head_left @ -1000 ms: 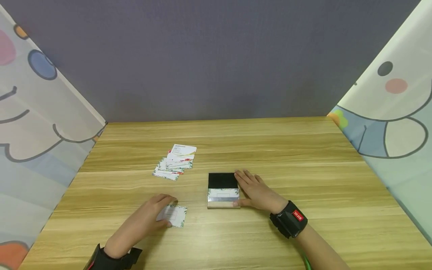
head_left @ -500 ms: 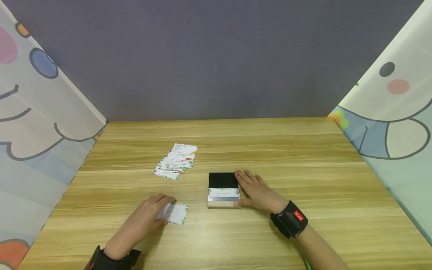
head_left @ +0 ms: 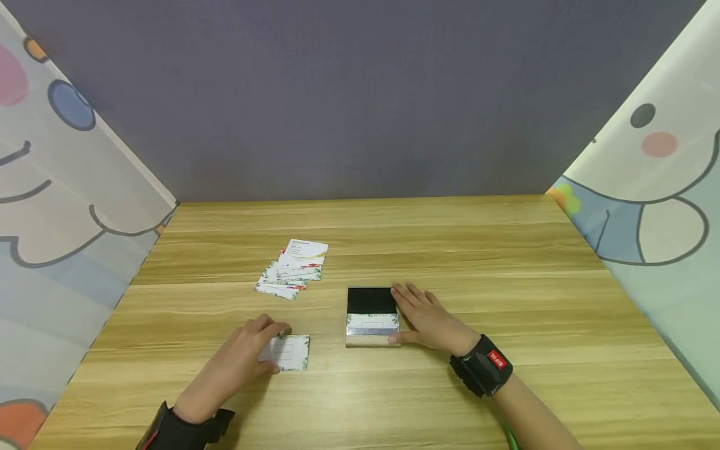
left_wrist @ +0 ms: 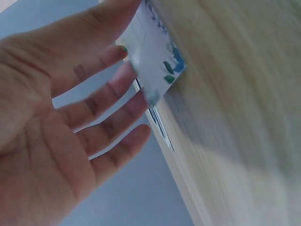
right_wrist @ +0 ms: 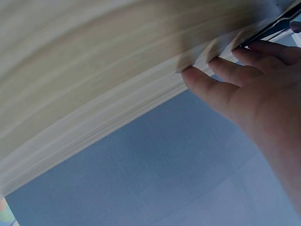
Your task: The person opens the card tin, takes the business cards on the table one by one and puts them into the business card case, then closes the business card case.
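- Left hand point(head_left: 236, 351): thumb and fingers pinch a leafy-bordered white card point(head_left: 291, 352), left of the rectangular case point(head_left: 368, 301).
- Right hand point(head_left: 432, 322): fingers slightly spread, touching the case (black-lined, flat) on the woodgrain table point(head_left: 484, 256).

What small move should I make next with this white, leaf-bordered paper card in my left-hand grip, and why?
Probably carry the card right, toward the open, rectangular, black-lined case: your left-hand grip has it by its left end, your right-hand grip rests against the case's right side, and a similar white, leaf-bordered card lies inside.
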`<state>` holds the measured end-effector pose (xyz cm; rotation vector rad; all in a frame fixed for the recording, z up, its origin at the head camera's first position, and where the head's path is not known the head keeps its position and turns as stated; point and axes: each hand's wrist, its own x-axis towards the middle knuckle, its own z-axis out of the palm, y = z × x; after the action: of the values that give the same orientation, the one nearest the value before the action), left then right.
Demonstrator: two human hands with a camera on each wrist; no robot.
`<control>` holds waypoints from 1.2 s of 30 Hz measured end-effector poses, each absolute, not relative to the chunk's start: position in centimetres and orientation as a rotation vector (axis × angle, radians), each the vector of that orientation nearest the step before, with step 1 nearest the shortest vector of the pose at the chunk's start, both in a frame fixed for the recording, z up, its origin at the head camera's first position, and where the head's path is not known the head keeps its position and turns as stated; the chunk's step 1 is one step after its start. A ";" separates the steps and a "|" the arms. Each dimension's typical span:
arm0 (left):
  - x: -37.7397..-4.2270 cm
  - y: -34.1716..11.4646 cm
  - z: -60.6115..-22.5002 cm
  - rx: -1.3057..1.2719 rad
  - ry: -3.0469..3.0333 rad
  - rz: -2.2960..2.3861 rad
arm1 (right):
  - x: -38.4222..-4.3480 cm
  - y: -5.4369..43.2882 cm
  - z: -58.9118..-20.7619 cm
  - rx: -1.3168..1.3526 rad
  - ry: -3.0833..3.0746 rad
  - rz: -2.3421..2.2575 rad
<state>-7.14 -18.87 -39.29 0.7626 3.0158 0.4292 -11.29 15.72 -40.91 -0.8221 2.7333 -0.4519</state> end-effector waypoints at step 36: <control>-9.3 -14.1 -35.5 0.740 3.156 0.564 | -11.3 15.7 -41.1 -0.827 2.735 -0.457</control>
<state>-9.30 -14.13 -35.51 0.7399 3.1565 0.5640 -11.30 15.73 -41.10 -0.8274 2.7349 -0.4569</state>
